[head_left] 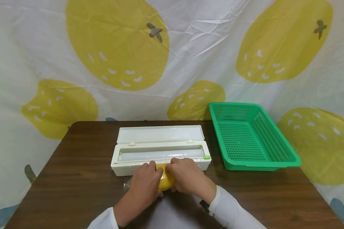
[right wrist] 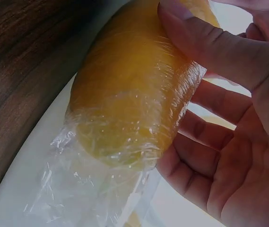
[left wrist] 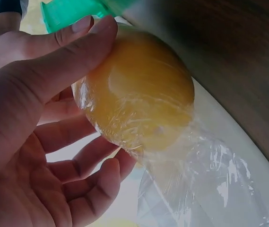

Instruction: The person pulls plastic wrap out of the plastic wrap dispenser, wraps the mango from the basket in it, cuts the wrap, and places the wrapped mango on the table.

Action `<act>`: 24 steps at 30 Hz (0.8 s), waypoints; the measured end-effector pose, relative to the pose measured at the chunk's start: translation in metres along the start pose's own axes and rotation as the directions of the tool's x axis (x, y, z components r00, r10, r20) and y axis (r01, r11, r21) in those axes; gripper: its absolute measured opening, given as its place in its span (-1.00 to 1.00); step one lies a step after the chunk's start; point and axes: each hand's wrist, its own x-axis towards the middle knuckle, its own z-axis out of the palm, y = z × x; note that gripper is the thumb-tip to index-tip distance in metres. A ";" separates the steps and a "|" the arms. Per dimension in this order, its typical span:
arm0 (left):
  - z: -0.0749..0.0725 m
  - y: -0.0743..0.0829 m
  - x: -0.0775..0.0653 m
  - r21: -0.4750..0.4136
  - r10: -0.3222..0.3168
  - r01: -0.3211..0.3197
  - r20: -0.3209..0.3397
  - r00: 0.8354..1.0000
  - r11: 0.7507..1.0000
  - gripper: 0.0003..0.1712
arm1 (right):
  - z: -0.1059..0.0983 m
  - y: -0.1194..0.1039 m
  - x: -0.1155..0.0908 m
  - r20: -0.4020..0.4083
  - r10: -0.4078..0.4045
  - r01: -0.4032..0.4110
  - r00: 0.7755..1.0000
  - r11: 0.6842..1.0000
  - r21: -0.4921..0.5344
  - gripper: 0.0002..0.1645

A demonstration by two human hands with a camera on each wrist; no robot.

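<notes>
Both hands hold a smooth yellow fruit (head_left: 166, 179) between them, in front of a white cling film dispenser (head_left: 160, 167). Clear cling film (left wrist: 214, 175) lies tight and wrinkled over the fruit. Loose film trails off its end in both wrist views. My left hand (head_left: 144, 181) grips one side, its thumb on top and fingers curled beneath in the left wrist view. On the other side, my right hand (head_left: 189, 176) holds the fruit with its thumb over the film and fingers bent underneath. The dispenser's lid (head_left: 160, 134) stands open, showing a film roll (head_left: 160, 155) inside.
A green slotted basket (head_left: 262, 163) stands at the right of the dark wooden table (head_left: 74, 178). On the dispenser's right front edge sits a small green slider (head_left: 207, 157). A lemon-print cloth (head_left: 195, 57) hangs behind the table.
</notes>
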 end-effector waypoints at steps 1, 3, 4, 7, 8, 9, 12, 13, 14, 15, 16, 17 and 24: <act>0.000 0.000 0.001 -0.010 0.002 -0.002 0.000 1.000 1.000 -0.25 | 0.000 0.000 0.000 0.005 0.002 -0.002 1.000 1.000 0.006 -0.38; 0.000 -0.002 0.002 -0.021 0.009 -0.008 0.001 1.000 1.000 -0.26 | 0.000 0.001 0.000 0.012 0.002 -0.002 1.000 1.000 0.014 -0.38; 0.000 -0.002 0.002 -0.026 0.012 -0.012 0.004 1.000 1.000 -0.27 | 0.000 0.002 0.000 0.017 0.001 -0.002 1.000 1.000 0.019 -0.38; 0.000 -0.004 0.003 -0.054 0.017 -0.016 0.019 1.000 0.998 -0.31 | 0.002 0.004 0.001 0.027 -0.007 0.006 1.000 0.999 0.038 -0.39; 0.000 -0.005 0.003 -0.063 0.018 -0.017 0.027 0.999 0.998 -0.32 | 0.002 0.005 0.001 0.030 -0.010 0.009 0.999 0.999 0.044 -0.39; 0.000 -0.006 0.003 -0.077 0.019 -0.017 0.036 0.999 0.997 -0.33 | 0.003 0.006 0.002 0.034 -0.013 0.012 0.999 0.999 0.052 -0.39; -0.002 -0.008 0.004 -0.106 0.023 -0.016 0.061 0.998 0.994 -0.35 | 0.003 0.008 0.004 0.047 -0.026 0.022 0.999 0.997 0.076 -0.39; -0.002 -0.009 0.005 -0.115 0.025 -0.017 0.065 0.998 0.993 -0.35 | 0.003 0.008 0.004 0.050 -0.030 0.025 0.998 0.996 0.081 -0.40; -0.003 -0.010 0.005 -0.126 0.027 -0.018 0.069 0.997 0.992 -0.35 | 0.003 0.008 0.005 0.054 -0.034 0.029 0.998 0.996 0.088 -0.42; -0.004 -0.011 0.005 -0.138 0.030 -0.020 0.072 0.997 0.990 -0.35 | 0.002 0.009 0.005 0.057 -0.040 0.034 0.998 0.995 0.092 -0.44; -0.004 -0.012 0.006 -0.149 0.034 -0.023 0.074 0.997 0.989 -0.35 | 0.002 0.009 0.006 0.060 -0.043 0.037 0.997 0.995 0.096 -0.46; -0.005 -0.013 0.006 -0.163 0.039 -0.027 0.076 0.996 0.986 -0.35 | 0.001 0.010 0.007 0.062 -0.046 0.039 0.997 0.994 0.101 -0.48; -0.007 -0.016 0.005 -0.186 0.051 -0.038 0.069 0.996 0.982 -0.34 | 0.000 0.011 0.008 0.097 -0.045 0.032 0.994 0.991 0.127 -0.52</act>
